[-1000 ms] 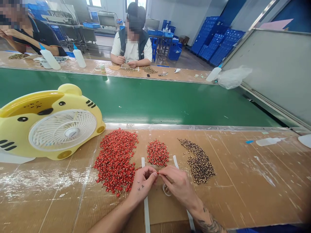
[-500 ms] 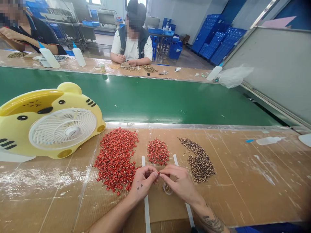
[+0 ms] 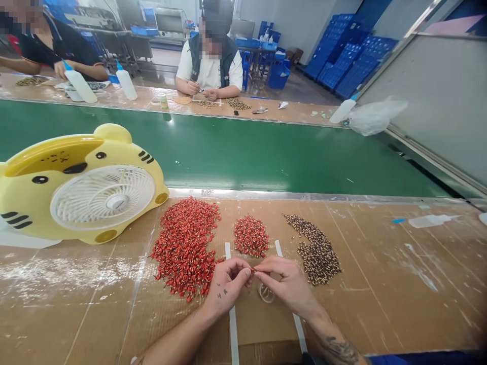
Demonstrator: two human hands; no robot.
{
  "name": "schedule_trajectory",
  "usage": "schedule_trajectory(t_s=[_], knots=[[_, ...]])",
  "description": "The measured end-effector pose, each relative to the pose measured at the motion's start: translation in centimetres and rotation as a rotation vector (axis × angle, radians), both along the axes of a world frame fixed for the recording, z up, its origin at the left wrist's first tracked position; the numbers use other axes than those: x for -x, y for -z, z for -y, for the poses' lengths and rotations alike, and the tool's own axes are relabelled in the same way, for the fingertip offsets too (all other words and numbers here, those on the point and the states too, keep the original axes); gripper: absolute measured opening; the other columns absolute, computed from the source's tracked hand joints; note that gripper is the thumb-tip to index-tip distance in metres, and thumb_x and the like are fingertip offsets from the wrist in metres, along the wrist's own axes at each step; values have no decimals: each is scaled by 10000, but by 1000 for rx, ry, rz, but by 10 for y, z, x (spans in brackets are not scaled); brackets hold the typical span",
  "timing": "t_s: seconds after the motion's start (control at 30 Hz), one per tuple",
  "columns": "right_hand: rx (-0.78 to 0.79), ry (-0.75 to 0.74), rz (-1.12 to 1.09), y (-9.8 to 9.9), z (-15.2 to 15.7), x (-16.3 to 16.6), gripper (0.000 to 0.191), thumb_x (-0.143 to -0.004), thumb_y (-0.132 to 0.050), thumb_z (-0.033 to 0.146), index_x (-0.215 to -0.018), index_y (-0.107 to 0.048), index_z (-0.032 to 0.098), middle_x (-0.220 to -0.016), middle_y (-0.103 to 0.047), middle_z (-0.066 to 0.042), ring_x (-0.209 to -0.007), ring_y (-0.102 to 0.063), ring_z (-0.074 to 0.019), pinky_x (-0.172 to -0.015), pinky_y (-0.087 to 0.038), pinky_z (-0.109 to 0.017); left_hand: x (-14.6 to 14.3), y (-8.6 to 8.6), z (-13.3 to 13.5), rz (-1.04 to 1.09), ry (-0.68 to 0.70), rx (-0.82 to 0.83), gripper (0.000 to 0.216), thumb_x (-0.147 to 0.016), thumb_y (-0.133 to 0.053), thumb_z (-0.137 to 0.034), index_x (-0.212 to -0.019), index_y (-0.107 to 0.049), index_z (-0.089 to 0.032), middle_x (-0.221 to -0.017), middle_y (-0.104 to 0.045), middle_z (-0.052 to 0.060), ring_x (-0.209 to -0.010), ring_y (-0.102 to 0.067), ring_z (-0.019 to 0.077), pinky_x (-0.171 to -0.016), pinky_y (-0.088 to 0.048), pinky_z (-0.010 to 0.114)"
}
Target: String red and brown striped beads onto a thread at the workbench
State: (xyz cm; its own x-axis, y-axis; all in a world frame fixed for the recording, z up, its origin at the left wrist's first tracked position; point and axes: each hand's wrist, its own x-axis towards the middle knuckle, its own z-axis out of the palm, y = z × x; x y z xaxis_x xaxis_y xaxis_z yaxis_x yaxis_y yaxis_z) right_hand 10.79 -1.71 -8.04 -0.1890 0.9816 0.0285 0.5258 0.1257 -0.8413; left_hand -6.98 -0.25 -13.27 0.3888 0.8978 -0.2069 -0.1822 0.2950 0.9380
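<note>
My left hand (image 3: 228,281) and my right hand (image 3: 286,281) meet fingertip to fingertip above a taped cardboard piece (image 3: 262,324). Pinched between them is a small red piece (image 3: 252,270), mostly covered by the fingers. Just beyond my hands lies a small pile of red pieces (image 3: 251,235). To the left, close to my left hand, spreads a larger pile of red pieces (image 3: 186,243). A curved pile of small dark and gold pieces (image 3: 318,256) is right of my right hand. Under the right fingers sits a small clear ring-shaped object (image 3: 266,293).
A yellow animal-faced fan (image 3: 79,187) stands at the left. A green conveyor belt (image 3: 266,157) crosses beyond the table. Two people (image 3: 213,61) sit on its far side. A clear squeeze bottle (image 3: 428,221) lies at the right, and a partition (image 3: 445,101) rises behind it.
The view has shifted slightly, moving the scene a little to the right. Both hands keep their pinch at the same place. The person at far left has moved a hand towards a bottle.
</note>
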Motion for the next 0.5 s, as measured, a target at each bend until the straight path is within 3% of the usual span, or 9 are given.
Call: schedule_trajectory(t_s=[0.5], knots=[[-17,-89,33,-5,0,-1,258,-963,-598,356,-823,-771,224,-769,-736,-29,-682,-668,-172,-656,-500,-265,4,-6,-1,56,32,57,304,-793,-714,-412,-734,-727,-114,-592,-697,60,-527,-627,154,-575,-522,266]])
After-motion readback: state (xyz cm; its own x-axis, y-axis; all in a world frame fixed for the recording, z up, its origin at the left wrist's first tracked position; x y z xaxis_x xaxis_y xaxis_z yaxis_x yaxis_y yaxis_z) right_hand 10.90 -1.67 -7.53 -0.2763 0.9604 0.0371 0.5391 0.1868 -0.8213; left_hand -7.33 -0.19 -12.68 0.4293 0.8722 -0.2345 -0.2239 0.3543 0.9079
